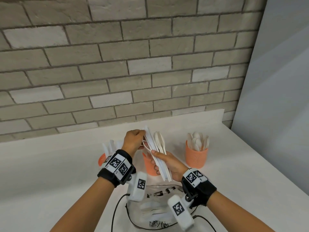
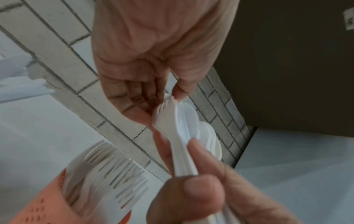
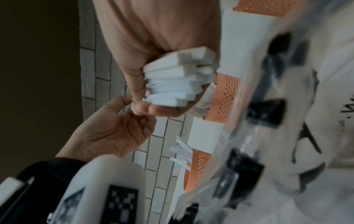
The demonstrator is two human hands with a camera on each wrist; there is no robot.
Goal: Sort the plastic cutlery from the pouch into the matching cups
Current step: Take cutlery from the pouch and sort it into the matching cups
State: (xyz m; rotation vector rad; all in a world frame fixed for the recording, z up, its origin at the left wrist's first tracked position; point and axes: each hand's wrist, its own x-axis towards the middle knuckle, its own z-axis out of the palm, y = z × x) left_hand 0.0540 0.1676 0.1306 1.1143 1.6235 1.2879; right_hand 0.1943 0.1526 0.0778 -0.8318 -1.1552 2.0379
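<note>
My right hand (image 1: 157,160) grips a bundle of white plastic cutlery (image 1: 161,148) by the handles, above the middle orange cup (image 1: 148,166). The handle ends (image 3: 178,81) stick out of its fist. My left hand (image 1: 142,133) pinches the head of one white fork (image 2: 165,115) at the top of the bundle, and the fork bows away from the rest. The middle cup holds forks (image 2: 114,172). The left cup (image 1: 102,159) holds knives. The right cup (image 1: 196,156) holds spoons. The clear pouch (image 1: 153,208) lies on the table below my wrists.
The white table (image 1: 50,173) ends at a grey brick wall (image 1: 117,64) behind the cups. A pale panel (image 1: 275,97) stands at the right. Black cables (image 1: 115,213) run from the wrist cameras across the table beside the pouch.
</note>
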